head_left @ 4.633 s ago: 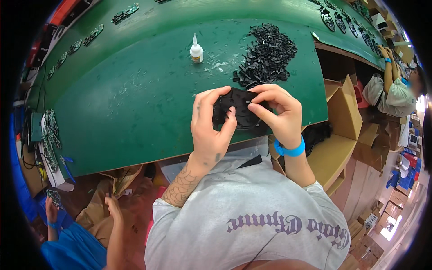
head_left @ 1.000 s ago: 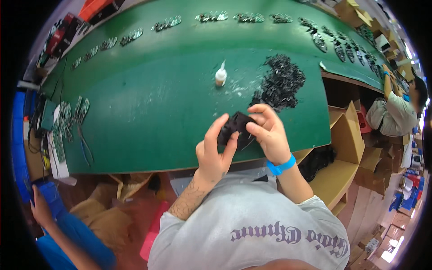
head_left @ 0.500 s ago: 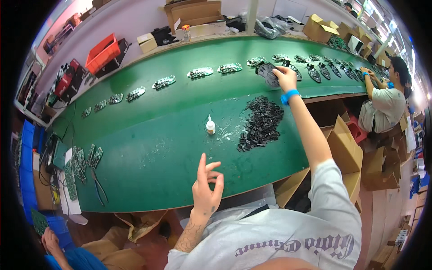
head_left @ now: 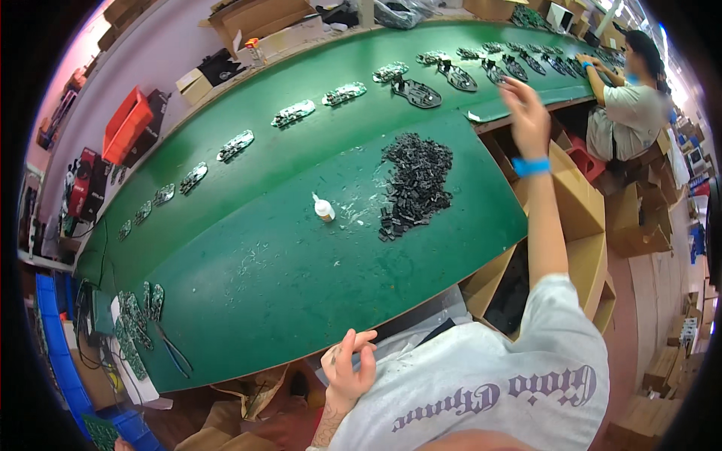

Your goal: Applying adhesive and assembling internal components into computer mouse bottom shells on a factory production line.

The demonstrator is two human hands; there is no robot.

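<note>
My left hand (head_left: 350, 368) hovers at the table's near edge, its fingers apart and loosely bent, holding nothing. My right hand (head_left: 529, 120), somewhat blurred and with a blue band at the wrist, is raised beyond the table's right corner, above an open carton (head_left: 575, 192). Its fingers reach forward with nothing seen in them. To its left on the green bench lies a black plastic shell (head_left: 416, 92), with another black shell (head_left: 457, 77) beside it. Green circuit boards (head_left: 344, 94) form a row along the bench. A pile of small black parts (head_left: 417, 180) lies in front of me.
A small white dropper bottle (head_left: 323, 208) stands left of the pile. Pliers (head_left: 173, 349) lie near stacked circuit boards (head_left: 131, 323) at the left. A red bin (head_left: 128, 124) sits beyond the bench. Another person (head_left: 632, 98) works at the far right.
The black shell from my right hand now lies on the bench; that hand has moved right and back, away from it. My left hand has lowered toward me. The view has shifted.
</note>
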